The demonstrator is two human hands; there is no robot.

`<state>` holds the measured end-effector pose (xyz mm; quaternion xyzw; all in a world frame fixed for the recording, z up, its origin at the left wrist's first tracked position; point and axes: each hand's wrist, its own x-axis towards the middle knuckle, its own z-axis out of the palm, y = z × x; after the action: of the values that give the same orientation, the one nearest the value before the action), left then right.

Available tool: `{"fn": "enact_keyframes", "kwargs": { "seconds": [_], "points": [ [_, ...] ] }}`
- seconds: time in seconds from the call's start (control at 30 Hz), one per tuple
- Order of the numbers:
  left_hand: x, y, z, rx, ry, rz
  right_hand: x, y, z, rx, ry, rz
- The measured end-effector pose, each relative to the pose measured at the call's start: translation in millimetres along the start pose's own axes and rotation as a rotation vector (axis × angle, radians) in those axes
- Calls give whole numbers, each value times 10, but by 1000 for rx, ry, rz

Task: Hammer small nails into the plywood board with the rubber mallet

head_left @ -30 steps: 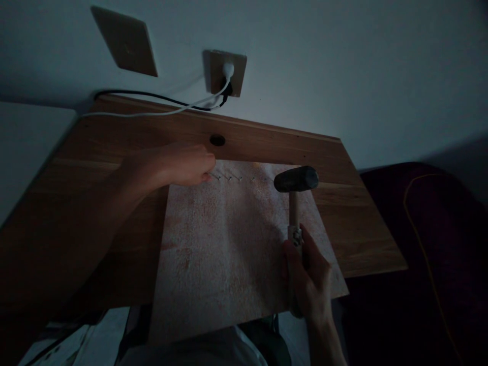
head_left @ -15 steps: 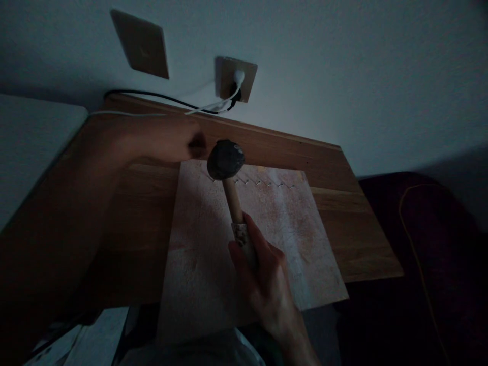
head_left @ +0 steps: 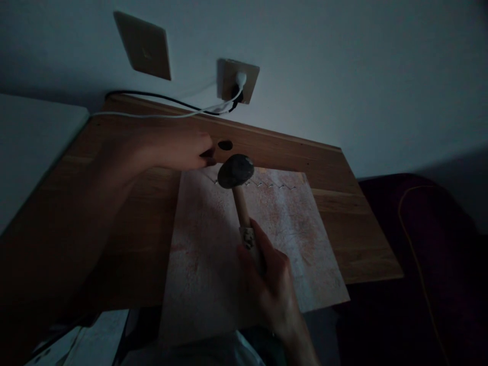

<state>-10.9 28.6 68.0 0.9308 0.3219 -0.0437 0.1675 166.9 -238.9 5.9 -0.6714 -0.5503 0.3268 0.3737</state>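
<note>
A small label on the hammer (head_left: 241,203) is too dim to read. The right hand (head_left: 272,287) is closed tight around its round wooden handle above the pale, rough board (head_left: 208,254). The dark, blunt head hangs over the board's far left corner. The left hand (head_left: 183,150) sits just beyond that corner with its fingers curled; I cannot tell whether they pinch anything. Thin metal nails (head_left: 272,185) line the board's far edge.

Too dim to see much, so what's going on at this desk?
A person has a pale board lying on a wooden desk. The right hand grips a hammer by its handle, head over the left end of a row of small nails near the board's far edge. The left hand is beside the hammer head; whether it pinches a nail is too dark to tell.
</note>
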Motion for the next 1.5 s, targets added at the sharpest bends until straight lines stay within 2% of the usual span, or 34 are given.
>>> {"fn": "enact_keyframes", "kwargs": {
  "seconds": [0.1, 0.2, 0.33, 0.4, 0.53, 0.7, 0.8, 0.87, 0.93, 1.0, 1.07, 1.13, 1.3, 1.37, 1.4, 1.5],
  "points": [
    [41, 123, 56, 110, -76, -86, -146, 75, -71, 29, 98, 127],
    [75, 176, 99, 100, -98, -53, -328, 144, -173, 55, 204, 251],
    [96, 195, 126, 66, -99, 15, -546, 186, -251, 227, 224, 470],
    [102, 214, 134, 37, -101, 22, -615, 192, -236, 320, 220, 527],
    [119, 204, 163, 13, -98, 37, -658, 192, -177, 301, 229, 475],
    [153, -4, 240, 10, -20, 64, -621, 144, -155, 265, 261, 388],
    [160, -101, 272, -10, -1, 86, -622, 133, -109, 321, 205, 378],
    [152, -108, 269, -17, -7, 86, -637, 154, -79, 265, 154, 365],
    [136, -80, 247, -13, -19, 67, -648, 187, -70, 102, 159, 307],
    [120, -42, 217, -11, -34, 51, -642, 206, -88, -94, 220, 199],
    [110, -14, 197, -19, -41, 46, -619, 188, -117, -233, 272, 53],
    [111, -5, 193, -28, -44, 45, -580, 115, -134, -300, 269, -116],
    [136, -25, 219, -16, -45, 47, -415, -255, -34, -396, 5, -614],
    [137, -40, 227, -15, -36, 44, -336, -399, 37, -371, 2, -631],
    [135, -49, 230, -13, -31, 42, -304, -453, 68, -344, -44, -601],
    [129, -88, 248, -6, -11, 34, -272, -527, 128, -375, -274, -695]
  ]
}}
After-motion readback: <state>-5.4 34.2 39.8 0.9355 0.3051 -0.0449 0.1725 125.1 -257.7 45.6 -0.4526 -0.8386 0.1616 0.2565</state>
